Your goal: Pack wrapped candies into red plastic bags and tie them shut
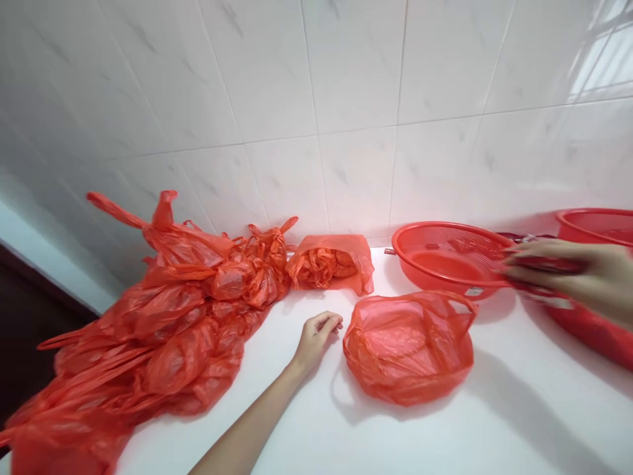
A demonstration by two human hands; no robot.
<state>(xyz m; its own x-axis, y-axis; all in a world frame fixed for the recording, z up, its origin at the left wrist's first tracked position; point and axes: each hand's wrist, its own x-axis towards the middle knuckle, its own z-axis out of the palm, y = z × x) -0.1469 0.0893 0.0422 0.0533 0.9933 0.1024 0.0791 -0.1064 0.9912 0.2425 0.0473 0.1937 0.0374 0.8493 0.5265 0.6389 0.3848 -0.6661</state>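
Note:
An open red plastic bag [408, 389] stands on the white surface, its mouth spread wide and one handle loop raised at the right. Just left of it, my left hand [317, 338] rests with its fingers curled closed; nothing shows in them. At the right, my right hand [593, 274] is smeared by motion beside the rim of a red plastic colander [435, 280]. Its fingers are closed round dark red packets [551, 264], too blurred to make out fully. Under that hand lies a larger red item [588, 323], partly hidden.
Many filled red plastic bags [182, 330] are heaped along the left. A red bag with crumpled bags inside [329, 264] sits against the tiled wall [346, 99]. Another red basin [598, 224] stands at the far right. A white tabletop [306, 435] lies beneath.

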